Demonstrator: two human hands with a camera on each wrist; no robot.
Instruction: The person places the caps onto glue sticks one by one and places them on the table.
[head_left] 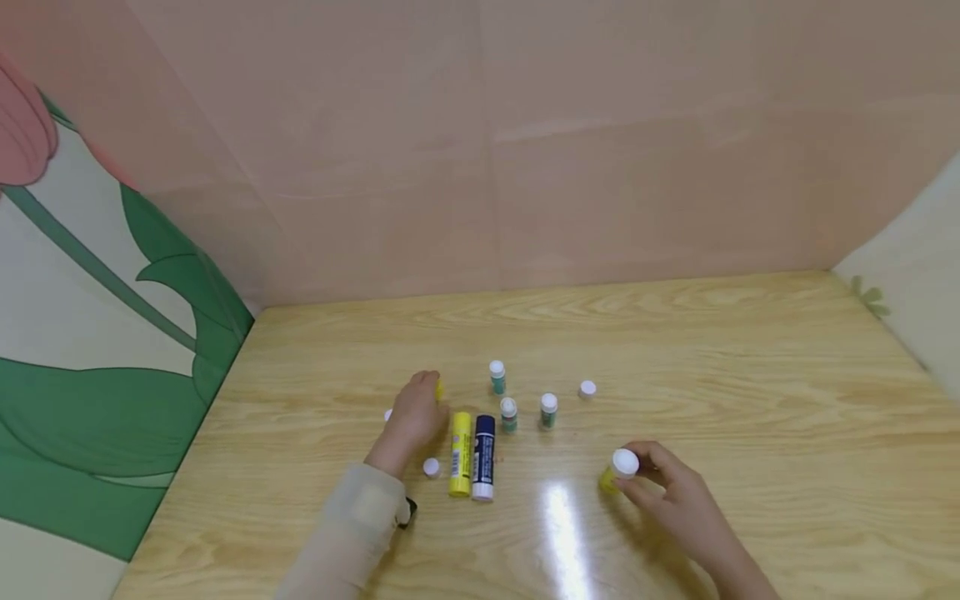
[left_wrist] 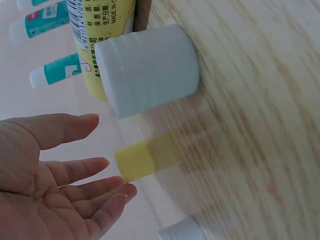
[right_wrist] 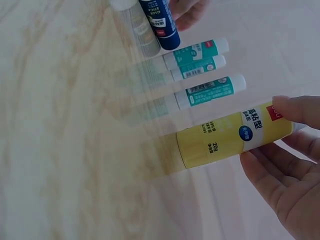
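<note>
My left hand (head_left: 418, 414) reaches over the left of the table, fingers loosely extended beside a small yellow cap (left_wrist: 135, 161). In the left wrist view the fingertips are at the cap; whether they touch it I cannot tell. On the right, my right hand (head_left: 671, 496) grips a yellow glue stick (right_wrist: 230, 137) near its upper end, thumb on one side and fingers on the other. That stick is upright, white end up, its lower end at the tabletop. Between the hands, another yellow glue stick (head_left: 461, 454) lies beside a navy glue stick (head_left: 483, 458).
Three small teal glue sticks with white tops, one of them a teal stick (head_left: 548, 411), stand mid-table. A white cap (head_left: 587, 389) lies to their right. More white caps lie near the left hand, one a white cap (left_wrist: 150, 70). A pink backdrop (head_left: 495, 167) closes the rear.
</note>
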